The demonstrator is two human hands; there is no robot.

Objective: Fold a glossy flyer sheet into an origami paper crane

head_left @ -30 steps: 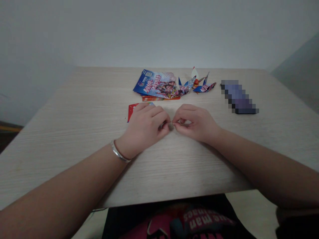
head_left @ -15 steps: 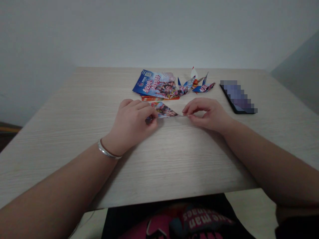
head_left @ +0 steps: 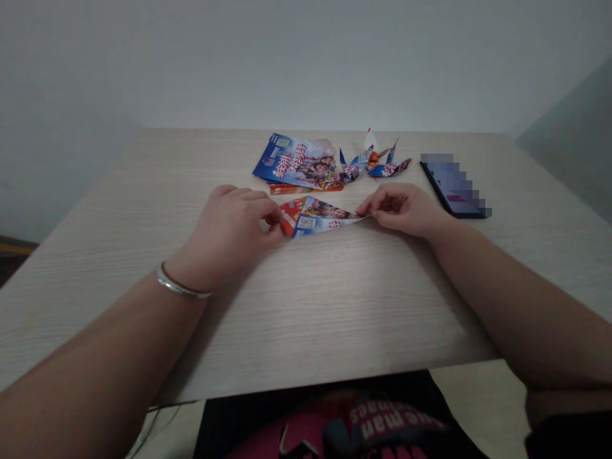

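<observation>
Table (head_left: 306,306): wood-look, fine grain, matt. Folded sheet (head_left: 321,220): printed paper, sl. glossy. Leaflet stack (head_left: 299,162) nr far edge: same. Bangle (head_left: 179,290): polished metal. Garment (head_left: 377,427) below nr edge: cloth, matt.

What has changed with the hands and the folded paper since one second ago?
The left hand moved left and the right hand right and slightly forward, so a wider gap lies between them. The folded paper shifted right, its narrow end in the right hand's grip, and more of it shows. Whether the left hand touches it is unclear. The printed sheets, paper figures and phone stayed in place.
</observation>
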